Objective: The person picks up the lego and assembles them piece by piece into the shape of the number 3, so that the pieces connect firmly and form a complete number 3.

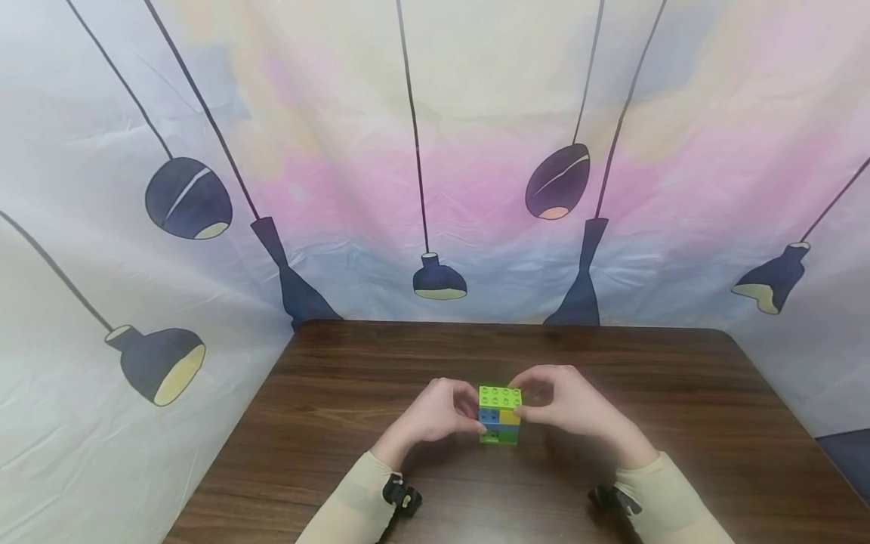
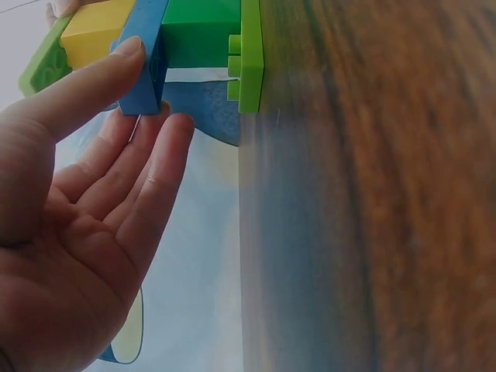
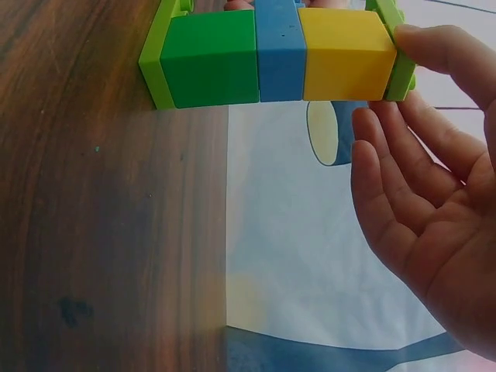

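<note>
A stack of toy building bricks stands on the wooden table, with a lime-green plate (image 1: 499, 397) topping it. Below that come a yellow brick (image 3: 345, 54), a blue plate (image 3: 280, 54), a dark green brick (image 3: 209, 62) and a lime-green base plate (image 2: 252, 58). My left hand (image 1: 438, 412) pinches the blue plate from the left, thumb on its near side and fingertips behind. On the other side my right hand (image 1: 571, 400) pinches the top plate between thumb and fingers. Studs show on the top plate and on the uncovered left end of the blue one.
The dark wooden table (image 1: 326, 453) ends at a far edge close to a hanging cloth (image 1: 489, 113) printed with lamps. Cloth also hangs along both sides. Each wrist carries a small black camera mount (image 1: 401, 495) over a pale sleeve.
</note>
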Available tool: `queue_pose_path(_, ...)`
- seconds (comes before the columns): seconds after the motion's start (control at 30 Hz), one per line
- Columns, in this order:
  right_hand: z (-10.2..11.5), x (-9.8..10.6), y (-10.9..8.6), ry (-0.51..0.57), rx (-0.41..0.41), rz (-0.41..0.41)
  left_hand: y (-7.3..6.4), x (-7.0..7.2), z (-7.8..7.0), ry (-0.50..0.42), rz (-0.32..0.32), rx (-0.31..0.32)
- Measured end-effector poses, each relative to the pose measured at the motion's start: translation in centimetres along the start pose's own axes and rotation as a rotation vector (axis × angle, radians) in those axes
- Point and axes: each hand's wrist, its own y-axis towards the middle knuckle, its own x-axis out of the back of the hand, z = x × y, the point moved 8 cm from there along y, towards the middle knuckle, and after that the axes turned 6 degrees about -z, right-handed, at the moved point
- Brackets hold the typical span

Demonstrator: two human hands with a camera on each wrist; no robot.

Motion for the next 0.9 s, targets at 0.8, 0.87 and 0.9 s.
queue_pose_path(0.8,0.31,0.29,0.04,-0.08,0.03,-0.042,0.16,0.09,-0.01,-0.016,-0.024,-0.024)
queue_pose_path(0.87,0.25,0.22,-0.03,-0.074,0.013,-0.039,0.11,0.06,0.02,-0.015,-0.023,-0.019)
queue_pose_path(0.9,0.24,0.18,-0.06,-0.072,0.008,-0.037,0.1,0.04,0.02,-0.015,-0.022,-0.017)
